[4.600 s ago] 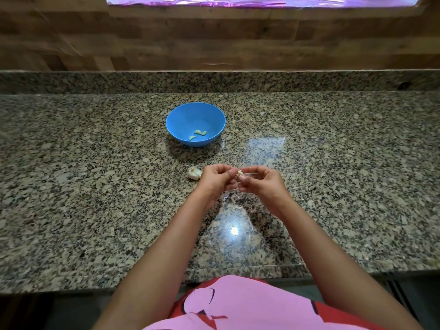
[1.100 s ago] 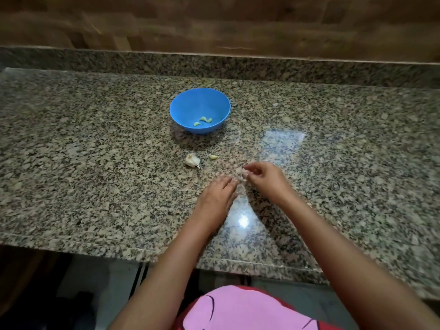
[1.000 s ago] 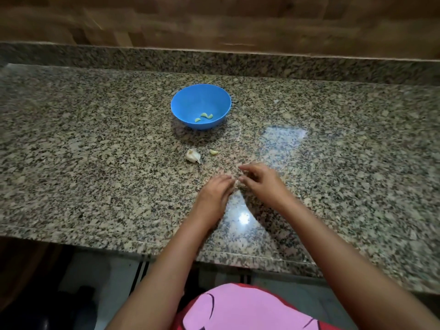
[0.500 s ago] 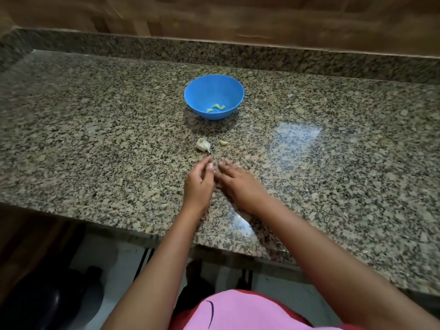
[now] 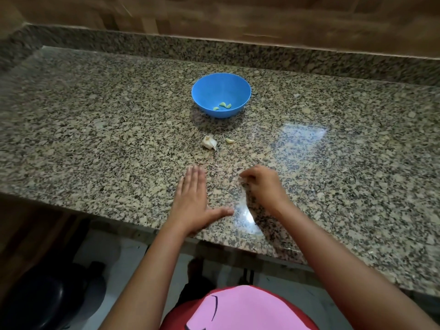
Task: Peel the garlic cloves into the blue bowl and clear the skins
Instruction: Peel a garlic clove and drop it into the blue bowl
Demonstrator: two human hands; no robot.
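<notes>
Half a second ago the two hands met just near of the garlic; now they have drawn apart and sit nearer the front edge of the counter (image 5: 95,129). The left hand (image 5: 191,201) lies flat on the stone, its fingers (image 5: 194,177) straight and pressed together, pointing to the far side, with the thumb spread out to the right and holding nothing. The right hand (image 5: 263,185) is just to its right, not touching it, with the fingers curled in and the tips pinching a few thin pale skins (image 5: 243,182) low over the counter. Farther back, an unpeeled piece of garlic (image 5: 209,142) lies on the stone, and a small peeled clove (image 5: 230,140) lies just to the right of it, apart from it. The blue bowl (image 5: 207,91) stands upright beyond both, towards the far side, with three peeled cloves (image 5: 223,106) lying together at the bottom of it. A wooden wall (image 5: 238,17) runs behind the raised back edge of the counter, and a pink and red shirt (image 5: 240,308) shows at the near edge
</notes>
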